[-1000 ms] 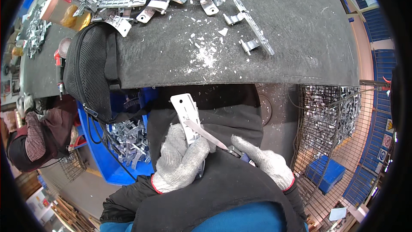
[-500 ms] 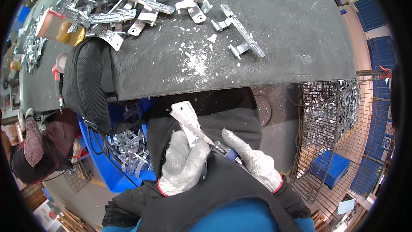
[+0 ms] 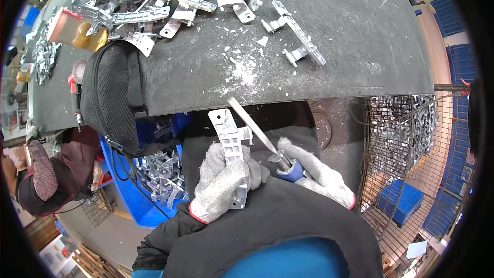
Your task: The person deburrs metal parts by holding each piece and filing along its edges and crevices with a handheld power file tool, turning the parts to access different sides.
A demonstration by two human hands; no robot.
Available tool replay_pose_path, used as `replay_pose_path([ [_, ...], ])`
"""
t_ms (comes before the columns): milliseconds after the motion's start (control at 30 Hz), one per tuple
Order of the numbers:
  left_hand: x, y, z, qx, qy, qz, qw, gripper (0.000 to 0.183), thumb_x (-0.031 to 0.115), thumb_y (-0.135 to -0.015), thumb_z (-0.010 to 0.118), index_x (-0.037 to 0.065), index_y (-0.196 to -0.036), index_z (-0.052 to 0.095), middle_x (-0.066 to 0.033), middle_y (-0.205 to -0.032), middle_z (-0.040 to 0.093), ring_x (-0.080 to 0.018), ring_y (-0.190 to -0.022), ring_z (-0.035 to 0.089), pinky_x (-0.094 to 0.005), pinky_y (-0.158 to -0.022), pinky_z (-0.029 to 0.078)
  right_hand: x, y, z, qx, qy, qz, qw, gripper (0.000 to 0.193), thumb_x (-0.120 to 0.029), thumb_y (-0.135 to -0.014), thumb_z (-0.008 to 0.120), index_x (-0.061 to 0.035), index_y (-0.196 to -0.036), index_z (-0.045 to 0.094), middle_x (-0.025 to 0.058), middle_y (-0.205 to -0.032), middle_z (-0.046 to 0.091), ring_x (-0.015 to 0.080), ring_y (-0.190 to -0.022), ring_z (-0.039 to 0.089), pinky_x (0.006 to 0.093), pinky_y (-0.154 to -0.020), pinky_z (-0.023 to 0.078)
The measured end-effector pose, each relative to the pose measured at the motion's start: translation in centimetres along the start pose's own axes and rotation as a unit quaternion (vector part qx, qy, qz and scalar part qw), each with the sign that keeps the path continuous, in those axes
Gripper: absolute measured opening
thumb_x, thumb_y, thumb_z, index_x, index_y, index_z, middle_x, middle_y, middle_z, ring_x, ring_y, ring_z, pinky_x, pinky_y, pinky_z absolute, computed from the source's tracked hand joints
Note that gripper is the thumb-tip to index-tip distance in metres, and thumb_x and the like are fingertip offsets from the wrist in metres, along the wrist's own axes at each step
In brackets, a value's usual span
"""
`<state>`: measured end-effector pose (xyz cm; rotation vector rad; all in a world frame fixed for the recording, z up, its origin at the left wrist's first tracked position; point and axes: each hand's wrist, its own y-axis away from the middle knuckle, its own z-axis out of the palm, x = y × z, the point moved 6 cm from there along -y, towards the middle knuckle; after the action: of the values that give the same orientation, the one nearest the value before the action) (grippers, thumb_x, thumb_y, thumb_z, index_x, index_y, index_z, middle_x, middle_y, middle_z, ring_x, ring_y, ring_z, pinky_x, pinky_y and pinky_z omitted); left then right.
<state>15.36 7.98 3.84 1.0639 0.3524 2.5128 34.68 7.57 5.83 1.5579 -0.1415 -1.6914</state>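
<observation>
My left hand (image 3: 218, 188), in a white knitted glove, is closed round a silver cast-metal bracket (image 3: 229, 136). The bracket stands nearly upright above my lap, its holed end toward the bench edge and its ribbed side showing. My right hand (image 3: 327, 177), gloved alike, grips a file-like tool with a long flat metal blade (image 3: 254, 128) and a blue body (image 3: 292, 171). The blade slants up and left, its tip past the bracket's upper end and apart from it. White flakes (image 3: 243, 72) and a single bracket (image 3: 298, 33) lie on the dark workbench (image 3: 355, 51).
Many similar brackets (image 3: 139, 15) are heaped at the bench's far left. A black mesh bag (image 3: 110, 95) sits at the left edge, above a blue bin (image 3: 136, 201) of metal parts. A wire cage (image 3: 401, 139) of parts stands right. Another person (image 3: 56, 175) is at left.
The tool's blade has swung away from the bracket, now pointing up toward the bench. My left hand has turned the bracket, so its ribbed side shows.
</observation>
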Motion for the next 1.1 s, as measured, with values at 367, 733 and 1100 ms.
replay_pose_path([
  [367, 0.8, -1.2, -0.1, 0.054, -0.121, 0.059, 0.989, 0.033, 0.029, -0.104, 0.062, 0.003, -0.122, 0.049, -0.0126, -0.098, 0.067, -0.0155, -0.080, 0.063, -0.0312, -0.074, 0.054, -3.0, 1.6, 2.3, 0.138, 0.480, -0.082, 0.863, 0.063, -0.039, -0.100, 0.061, -0.0269, -0.159, 0.042, 0.0116, -0.088, 0.069, 0.0252, -0.072, 0.072, 0.0401, -0.065, 0.057],
  [733, 1.9, -0.5, 0.6, 0.112, -0.238, 0.194, 0.945, 0.030, 0.024, -0.105, 0.058, -0.001, -0.122, 0.051, -0.0103, -0.099, 0.066, -0.0149, -0.081, 0.063, -0.0323, -0.071, 0.053, -2.7, 1.1, 3.7, 0.224, 0.662, -0.216, 0.682, 0.059, -0.045, -0.099, 0.062, -0.0312, -0.155, 0.049, -0.0039, -0.063, 0.048, 0.0085, -0.036, 0.043, 0.0278, -0.033, 0.036],
  [1100, 0.4, -1.6, -2.1, 0.162, -0.556, 0.106, 0.808, 0.059, 0.037, -0.097, 0.072, -0.002, -0.135, 0.049, -0.0157, -0.093, 0.069, -0.0295, -0.078, 0.071, -0.0391, -0.069, 0.057, -1.5, 0.1, 3.8, 0.145, 0.679, -0.179, 0.697, 0.072, -0.032, -0.095, 0.065, -0.0221, -0.162, 0.038, -0.0017, -0.066, 0.047, 0.0082, -0.043, 0.051, 0.0275, -0.038, 0.042],
])
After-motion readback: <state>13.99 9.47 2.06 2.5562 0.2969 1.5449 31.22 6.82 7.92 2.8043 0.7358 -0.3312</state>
